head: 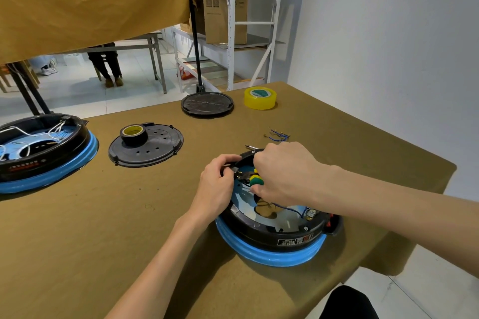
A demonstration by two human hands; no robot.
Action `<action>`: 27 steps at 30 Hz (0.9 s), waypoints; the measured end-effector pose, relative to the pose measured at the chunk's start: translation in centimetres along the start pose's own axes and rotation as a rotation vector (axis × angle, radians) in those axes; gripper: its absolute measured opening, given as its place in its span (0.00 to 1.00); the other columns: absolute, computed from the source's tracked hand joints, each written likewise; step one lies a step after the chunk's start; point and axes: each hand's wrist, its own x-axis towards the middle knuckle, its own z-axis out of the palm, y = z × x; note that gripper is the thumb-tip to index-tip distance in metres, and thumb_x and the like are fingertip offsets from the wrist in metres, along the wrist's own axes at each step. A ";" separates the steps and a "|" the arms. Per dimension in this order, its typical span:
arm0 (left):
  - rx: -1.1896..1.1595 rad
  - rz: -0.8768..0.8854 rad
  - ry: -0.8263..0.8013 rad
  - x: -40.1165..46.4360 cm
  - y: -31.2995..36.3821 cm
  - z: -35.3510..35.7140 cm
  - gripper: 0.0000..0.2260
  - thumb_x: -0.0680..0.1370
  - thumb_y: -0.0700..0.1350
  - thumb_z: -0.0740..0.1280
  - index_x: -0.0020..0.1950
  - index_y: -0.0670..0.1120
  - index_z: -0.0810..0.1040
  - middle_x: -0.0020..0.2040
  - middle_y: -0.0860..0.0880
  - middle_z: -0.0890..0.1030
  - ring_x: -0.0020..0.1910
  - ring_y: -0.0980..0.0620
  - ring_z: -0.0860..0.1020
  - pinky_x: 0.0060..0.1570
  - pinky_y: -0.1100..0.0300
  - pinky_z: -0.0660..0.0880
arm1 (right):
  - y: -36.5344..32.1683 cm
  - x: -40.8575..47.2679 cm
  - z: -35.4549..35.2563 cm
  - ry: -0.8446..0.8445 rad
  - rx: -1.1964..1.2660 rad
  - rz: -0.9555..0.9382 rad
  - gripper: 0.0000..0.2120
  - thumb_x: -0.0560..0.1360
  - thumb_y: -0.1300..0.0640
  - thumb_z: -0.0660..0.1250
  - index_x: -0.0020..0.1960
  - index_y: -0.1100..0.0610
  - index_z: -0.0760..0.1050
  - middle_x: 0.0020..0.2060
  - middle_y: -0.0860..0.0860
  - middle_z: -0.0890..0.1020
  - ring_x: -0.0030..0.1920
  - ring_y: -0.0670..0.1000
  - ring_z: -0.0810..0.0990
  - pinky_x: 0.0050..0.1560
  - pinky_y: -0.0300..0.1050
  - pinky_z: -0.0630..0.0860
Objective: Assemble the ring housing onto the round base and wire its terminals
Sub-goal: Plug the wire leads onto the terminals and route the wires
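Note:
A black ring housing (pixel 280 234) sits on a blue round base (pixel 272 254) near the table's right front. Inside it lie a blue plate, a blue wire (pixel 293 208) and terminals at the right rim. My left hand (pixel 217 186) pinches a small metal terminal at the housing's left inner rim. My right hand (pixel 282 172) grips a tool with a green and yellow handle (pixel 256 180), its dark jaws pointing at that terminal. The tool's upper part is hidden by my fingers.
A second black and blue unit (pixel 39 153) with white wires stands at the left edge. A black cover plate (pixel 155 147) carries a black tape roll (pixel 133 134). Farther back lie another round plate (pixel 207 104), yellow tape (pixel 260 97) and loose wire scraps (pixel 277 135). A screwdriver tip (pixel 251 147) shows behind the housing.

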 end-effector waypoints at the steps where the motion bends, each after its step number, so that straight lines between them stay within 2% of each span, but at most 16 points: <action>1: 0.003 0.001 0.001 0.0 0.0 0.0 0.17 0.84 0.36 0.55 0.66 0.48 0.78 0.63 0.50 0.80 0.64 0.53 0.77 0.67 0.54 0.75 | 0.0 0.1 -0.1 -0.002 -0.005 -0.003 0.22 0.79 0.41 0.66 0.40 0.52 0.58 0.32 0.49 0.63 0.29 0.48 0.61 0.30 0.44 0.60; 3: 0.003 0.003 0.002 -0.1 0.0 0.0 0.17 0.84 0.36 0.55 0.66 0.49 0.78 0.63 0.50 0.80 0.64 0.53 0.77 0.66 0.55 0.75 | -0.1 0.3 -0.1 0.000 -0.020 -0.014 0.24 0.79 0.41 0.66 0.38 0.52 0.56 0.32 0.49 0.63 0.29 0.49 0.62 0.30 0.44 0.60; 6: 0.007 0.006 0.007 -0.1 0.1 0.1 0.17 0.85 0.36 0.56 0.65 0.50 0.78 0.63 0.50 0.80 0.64 0.54 0.76 0.66 0.57 0.74 | -0.2 0.7 -0.2 0.004 -0.024 -0.018 0.18 0.78 0.42 0.67 0.44 0.53 0.62 0.33 0.49 0.64 0.33 0.54 0.69 0.32 0.45 0.64; 10: 0.015 0.004 0.009 -0.1 0.0 0.1 0.17 0.85 0.36 0.56 0.65 0.51 0.77 0.63 0.51 0.80 0.64 0.56 0.76 0.60 0.67 0.72 | -0.2 0.8 -0.2 -0.014 -0.009 -0.015 0.17 0.78 0.43 0.67 0.46 0.53 0.63 0.33 0.49 0.64 0.35 0.55 0.70 0.33 0.46 0.66; 18: 0.019 0.002 0.029 0.0 0.1 0.1 0.17 0.84 0.36 0.56 0.65 0.50 0.79 0.62 0.51 0.80 0.64 0.54 0.77 0.65 0.57 0.75 | -0.2 0.7 -0.3 -0.044 0.013 -0.004 0.17 0.79 0.42 0.66 0.48 0.53 0.63 0.34 0.49 0.64 0.36 0.55 0.72 0.35 0.47 0.68; 21: 0.003 0.000 0.026 -0.1 0.2 0.2 0.16 0.84 0.36 0.57 0.63 0.52 0.78 0.62 0.51 0.80 0.63 0.54 0.77 0.65 0.58 0.75 | -0.6 0.7 -0.2 -0.027 0.010 0.001 0.17 0.79 0.44 0.67 0.47 0.54 0.64 0.33 0.49 0.66 0.31 0.51 0.68 0.32 0.45 0.66; 24: 0.004 0.000 0.022 -0.1 0.3 0.1 0.16 0.84 0.36 0.57 0.64 0.52 0.77 0.63 0.51 0.80 0.64 0.55 0.76 0.64 0.61 0.74 | -0.9 0.6 -0.4 -0.027 0.015 0.010 0.17 0.79 0.44 0.67 0.46 0.54 0.64 0.33 0.49 0.66 0.30 0.50 0.67 0.32 0.45 0.67; 27: 0.004 -0.003 0.023 -0.2 0.3 0.1 0.16 0.84 0.36 0.57 0.65 0.51 0.78 0.63 0.50 0.80 0.64 0.54 0.76 0.65 0.59 0.74 | -0.9 0.5 -0.6 -0.041 0.035 0.012 0.16 0.79 0.45 0.67 0.47 0.54 0.64 0.34 0.49 0.66 0.30 0.49 0.67 0.34 0.46 0.69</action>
